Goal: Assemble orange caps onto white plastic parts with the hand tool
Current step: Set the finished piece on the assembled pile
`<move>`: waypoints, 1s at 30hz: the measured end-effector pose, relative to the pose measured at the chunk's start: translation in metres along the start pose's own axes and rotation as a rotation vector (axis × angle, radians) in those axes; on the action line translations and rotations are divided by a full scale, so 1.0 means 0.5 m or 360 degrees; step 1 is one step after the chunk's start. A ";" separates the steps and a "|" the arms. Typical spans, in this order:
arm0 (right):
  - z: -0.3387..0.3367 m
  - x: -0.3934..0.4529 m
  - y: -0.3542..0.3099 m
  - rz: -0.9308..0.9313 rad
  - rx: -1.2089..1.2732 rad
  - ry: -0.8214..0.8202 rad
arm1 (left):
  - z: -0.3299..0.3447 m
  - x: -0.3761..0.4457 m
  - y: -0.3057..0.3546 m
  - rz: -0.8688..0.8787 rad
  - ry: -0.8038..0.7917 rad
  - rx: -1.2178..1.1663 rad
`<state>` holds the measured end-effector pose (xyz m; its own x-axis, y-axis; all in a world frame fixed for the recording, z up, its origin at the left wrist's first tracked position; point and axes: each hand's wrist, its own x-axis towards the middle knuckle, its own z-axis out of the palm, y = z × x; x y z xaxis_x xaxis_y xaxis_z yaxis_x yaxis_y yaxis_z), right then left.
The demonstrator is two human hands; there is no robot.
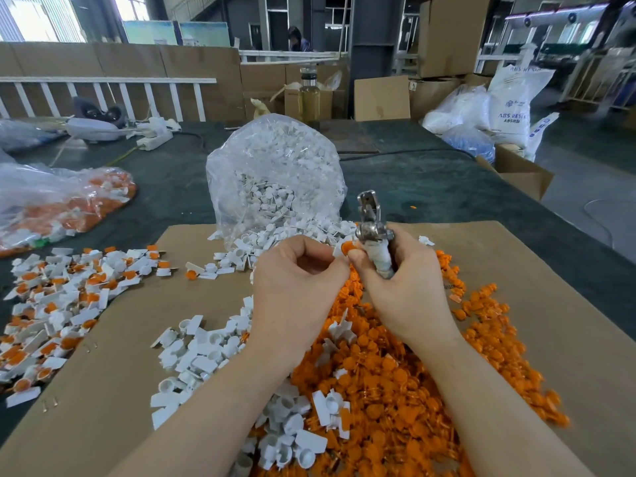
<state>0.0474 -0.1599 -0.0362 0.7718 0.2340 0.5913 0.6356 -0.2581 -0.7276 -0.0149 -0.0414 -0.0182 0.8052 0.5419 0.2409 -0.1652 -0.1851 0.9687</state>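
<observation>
Orange-and-white finished pieces (65, 297) lie heaped at left on the cardboard sheet (550, 304); left hand (296, 287), fingers curled, pinches a white plastic part (337, 251); a round orange cap (348, 248) sits between both thumbs; right hand (402, 287) grips the metal hand tool (373, 232), head upright.

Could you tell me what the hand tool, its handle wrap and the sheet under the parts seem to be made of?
The hand tool looks like bare metal, probably steel: silvery, with bright glints. Its handle wrap looks like whitish cloth or tape, matte and grubby; which one is unclear. The sheet looks like plain brown cardboard, matte, with staples near its left edge.
</observation>
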 end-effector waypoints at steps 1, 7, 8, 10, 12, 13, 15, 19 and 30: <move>0.000 0.001 0.000 0.0000 -0.0017 -0.0009 | 0.001 0.001 -0.002 -0.0008 0.0007 0.0007; -0.005 0.003 -0.003 0.0050 -0.0065 -0.0110 | 0.002 0.004 -0.011 -0.0044 0.0016 -0.0021; -0.007 0.004 -0.004 0.0049 -0.0082 -0.0128 | 0.002 0.004 -0.012 -0.0035 0.0017 0.0000; -0.010 0.005 -0.005 0.0063 -0.0104 -0.0189 | 0.002 0.005 -0.016 -0.0010 0.0030 0.0052; -0.017 0.005 -0.004 0.0125 -0.0064 -0.0279 | 0.003 0.006 -0.019 0.0006 0.0045 0.0093; -0.021 0.007 -0.004 0.0152 -0.0042 -0.0314 | 0.003 0.007 -0.020 0.0012 0.0050 0.0106; -0.034 0.011 -0.001 0.0178 -0.0018 -0.0380 | 0.004 0.007 -0.022 0.0024 0.0049 0.0106; -0.058 0.022 0.009 0.0249 -0.0056 -0.0568 | 0.002 0.006 -0.021 0.0090 0.0031 0.0073; -0.069 0.020 0.004 0.0259 -0.0125 -0.0892 | 0.005 0.002 -0.025 0.0173 -0.0063 -0.0010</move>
<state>0.0573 -0.1903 -0.0199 0.7462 0.6396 0.1845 0.5255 -0.3959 -0.7531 -0.0105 -0.0405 -0.0300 0.8041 0.4861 0.3422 -0.2563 -0.2359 0.9374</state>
